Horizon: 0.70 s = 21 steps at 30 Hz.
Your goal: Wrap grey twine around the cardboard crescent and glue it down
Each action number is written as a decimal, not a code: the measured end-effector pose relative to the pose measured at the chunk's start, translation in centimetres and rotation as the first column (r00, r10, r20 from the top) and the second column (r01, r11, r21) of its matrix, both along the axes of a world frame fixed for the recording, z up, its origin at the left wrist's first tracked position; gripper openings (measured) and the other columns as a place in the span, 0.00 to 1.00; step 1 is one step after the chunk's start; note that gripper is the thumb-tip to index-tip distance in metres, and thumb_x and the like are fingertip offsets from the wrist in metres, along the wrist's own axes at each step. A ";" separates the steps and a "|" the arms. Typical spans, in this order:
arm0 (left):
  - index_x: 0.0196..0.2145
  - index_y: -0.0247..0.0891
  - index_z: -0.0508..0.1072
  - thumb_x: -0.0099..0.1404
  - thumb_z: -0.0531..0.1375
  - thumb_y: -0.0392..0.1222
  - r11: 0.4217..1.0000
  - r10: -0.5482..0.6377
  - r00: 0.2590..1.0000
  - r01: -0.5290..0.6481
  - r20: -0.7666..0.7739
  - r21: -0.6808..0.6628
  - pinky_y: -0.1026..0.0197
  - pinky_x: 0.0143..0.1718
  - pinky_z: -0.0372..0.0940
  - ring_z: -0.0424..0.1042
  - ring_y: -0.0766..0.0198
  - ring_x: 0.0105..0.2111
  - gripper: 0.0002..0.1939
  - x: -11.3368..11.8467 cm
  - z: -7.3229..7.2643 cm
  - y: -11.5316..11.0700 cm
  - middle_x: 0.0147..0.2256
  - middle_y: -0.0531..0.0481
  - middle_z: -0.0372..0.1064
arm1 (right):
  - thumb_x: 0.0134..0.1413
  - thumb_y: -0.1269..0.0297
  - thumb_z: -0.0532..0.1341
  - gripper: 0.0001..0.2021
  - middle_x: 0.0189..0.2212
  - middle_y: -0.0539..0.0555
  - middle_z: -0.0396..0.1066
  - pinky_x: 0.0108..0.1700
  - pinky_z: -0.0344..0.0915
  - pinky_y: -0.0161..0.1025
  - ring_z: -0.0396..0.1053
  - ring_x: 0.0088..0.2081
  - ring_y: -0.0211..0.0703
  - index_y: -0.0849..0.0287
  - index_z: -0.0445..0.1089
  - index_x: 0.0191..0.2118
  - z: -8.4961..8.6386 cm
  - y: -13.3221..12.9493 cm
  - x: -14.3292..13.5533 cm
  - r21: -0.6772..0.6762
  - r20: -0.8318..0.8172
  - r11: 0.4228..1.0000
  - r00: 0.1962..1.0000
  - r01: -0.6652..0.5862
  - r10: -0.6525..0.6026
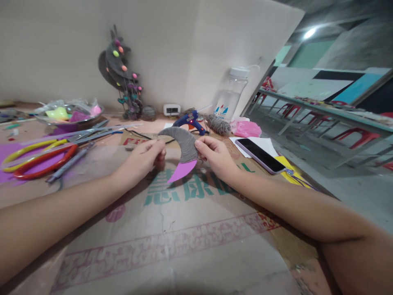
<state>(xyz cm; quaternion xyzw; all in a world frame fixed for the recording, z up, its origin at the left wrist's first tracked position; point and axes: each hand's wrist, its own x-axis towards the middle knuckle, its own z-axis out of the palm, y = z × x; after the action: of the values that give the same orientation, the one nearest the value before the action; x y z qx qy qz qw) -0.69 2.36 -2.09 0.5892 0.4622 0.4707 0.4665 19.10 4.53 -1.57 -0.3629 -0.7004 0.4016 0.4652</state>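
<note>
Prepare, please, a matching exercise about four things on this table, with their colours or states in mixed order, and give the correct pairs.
Things
1. Crescent
2. Glue gun
3. Bottle
4. Phone

Descriptions
A. Transparent, white-capped
B. Lying flat, dark screen upward
C. Grey, with a purple end
D. Mainly blue, partly orange

Pairs: 1-C, 2-D, 3-A, 4-B

One view, worn on the head, faces forward and down across the counter (30,130). It sits at arm's length from the left hand (150,153) and right hand (216,157), with forearms entering at eight and four o'clock. It takes in a pale panel (175,49) at twelve and a distant ceiling lamp (310,32) at two.
</note>
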 end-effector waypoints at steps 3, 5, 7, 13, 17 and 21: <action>0.27 0.36 0.69 0.58 0.59 0.46 0.999 -0.040 0.994 0.041 -0.097 0.011 0.66 0.25 0.60 0.65 0.69 0.23 0.10 0.2 0.0 -0.1 0.24 0.53 0.66 | 0.53 0.57 0.57 0.12 0.20 0.45 0.56 0.27 0.52 0.33 0.53 0.23 0.32 0.60 0.62 0.25 0.1 -0.3 -0.2 -0.001 0.011 1.000 1.000 -0.029 0.029; 0.28 0.36 0.71 0.58 0.58 0.48 0.996 -0.084 0.993 0.086 -0.079 0.020 0.65 0.30 0.63 0.67 0.67 0.26 0.12 0.2 -0.1 0.0 0.27 0.51 0.68 | 0.54 0.57 0.57 0.12 0.21 0.45 0.57 0.28 0.53 0.33 0.53 0.24 0.31 0.60 0.62 0.25 0.0 -0.4 -0.3 -0.001 0.023 0.999 0.998 -0.052 0.052; 0.26 0.37 0.73 0.60 0.57 0.49 0.989 -0.136 0.986 0.140 -0.096 0.037 0.64 0.31 0.63 0.68 0.66 0.27 0.13 0.1 -0.1 0.0 0.26 0.50 0.70 | 0.54 0.57 0.57 0.12 0.22 0.46 0.58 0.28 0.54 0.32 0.55 0.24 0.32 0.60 0.63 0.26 -0.2 -0.5 -0.4 0.000 0.056 0.997 0.995 -0.079 0.079; 0.23 0.38 0.73 0.57 0.60 0.48 0.994 -0.052 0.944 0.081 -0.327 0.075 0.63 0.27 0.61 0.68 0.64 0.25 0.12 0.0 0.3 -0.4 0.24 0.51 0.71 | 0.58 0.54 0.53 0.15 0.23 0.47 0.60 0.29 0.54 0.32 0.57 0.26 0.33 0.61 0.64 0.28 0.0 -0.8 -0.3 0.061 0.235 0.992 0.968 -0.107 0.090; 0.22 0.37 0.71 0.57 0.59 0.50 0.992 0.095 0.952 -0.065 -0.291 0.112 0.63 0.23 0.59 0.67 0.64 0.23 0.14 -0.2 0.2 -0.1 0.22 0.51 0.69 | 0.57 0.55 0.55 0.13 0.30 0.51 0.66 0.35 0.58 0.35 0.62 0.32 0.36 0.61 0.67 0.35 0.2 -0.8 -0.3 0.210 0.364 0.975 0.931 -0.067 -0.014; 0.24 0.37 0.71 0.56 0.58 0.51 0.986 0.167 0.964 -0.158 -0.208 0.060 0.63 0.25 0.61 0.69 0.63 0.25 0.14 -0.1 0.3 -0.1 0.23 0.51 0.69 | 0.56 0.58 0.56 0.11 0.37 0.54 0.68 0.45 0.59 0.40 0.64 0.41 0.41 0.61 0.66 0.38 0.1 -0.3 -0.1 0.369 0.404 0.928 0.908 -0.048 -0.114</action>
<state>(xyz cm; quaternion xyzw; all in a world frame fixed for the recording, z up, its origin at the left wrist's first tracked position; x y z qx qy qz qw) -0.79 2.28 -1.82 0.6059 0.5459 0.4516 0.3617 18.97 4.27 -1.52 -0.3581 -0.8404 0.1668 0.3712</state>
